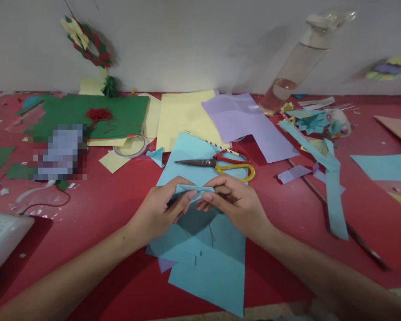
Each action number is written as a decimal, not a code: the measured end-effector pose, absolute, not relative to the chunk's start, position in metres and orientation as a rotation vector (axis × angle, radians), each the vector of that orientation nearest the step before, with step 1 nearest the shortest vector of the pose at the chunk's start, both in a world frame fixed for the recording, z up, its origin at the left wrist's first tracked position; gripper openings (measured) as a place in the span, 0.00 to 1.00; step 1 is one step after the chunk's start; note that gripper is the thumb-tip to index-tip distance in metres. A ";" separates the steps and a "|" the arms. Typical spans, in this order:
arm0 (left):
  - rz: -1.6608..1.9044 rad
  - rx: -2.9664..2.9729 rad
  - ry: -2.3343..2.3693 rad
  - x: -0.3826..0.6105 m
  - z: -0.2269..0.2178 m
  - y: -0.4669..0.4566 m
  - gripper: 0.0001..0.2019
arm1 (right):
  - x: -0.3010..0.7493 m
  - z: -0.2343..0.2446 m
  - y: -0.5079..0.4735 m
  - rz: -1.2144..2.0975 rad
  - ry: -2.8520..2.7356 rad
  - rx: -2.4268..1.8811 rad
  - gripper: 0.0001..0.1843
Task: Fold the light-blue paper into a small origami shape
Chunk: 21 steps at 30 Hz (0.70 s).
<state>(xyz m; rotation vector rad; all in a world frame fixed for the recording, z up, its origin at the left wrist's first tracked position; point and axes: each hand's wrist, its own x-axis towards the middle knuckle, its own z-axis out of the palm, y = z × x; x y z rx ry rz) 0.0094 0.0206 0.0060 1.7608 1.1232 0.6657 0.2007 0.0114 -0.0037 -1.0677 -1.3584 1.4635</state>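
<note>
1. We log a glossy red tabletop (103, 191), with a pale wall (187, 44) along its far side.
2. Overlapping light-blue paper sheets (220, 267) run from mid-table toward the near edge, beneath both hands.
3. Far left, we note a dark-green paper sheet (130, 111); far centre, a pale-yellow paper sheet (187, 111), its right side overlapped by a lavender paper sheet (240, 111).
4. Far right: a clear spray bottle (300, 62), partly filled with liquid.
5. Left hand (163, 200) and right hand (239, 203) meet at centre; thumbs and forefingers pinch one piece. Right's remaining fingers curl; left's are mostly hidden, so we cannot tell.
6. Dark-bladed scissors (213, 163), one handle red, one yellow, lie just beyond the hands, tips left.
7. Smallest: a folded light-blue paper piece (183, 189), held between both hands above the sheets.
</note>
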 end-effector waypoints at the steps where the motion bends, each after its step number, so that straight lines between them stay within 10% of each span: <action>1: 0.661 1.785 1.123 0.009 0.006 0.021 0.10 | 0.201 -0.004 0.012 1.472 -1.356 -1.070 0.09; 21: 0.975 2.719 0.998 0.006 -0.004 0.016 0.11 | 0.199 0.000 0.013 1.669 -1.186 -0.918 0.03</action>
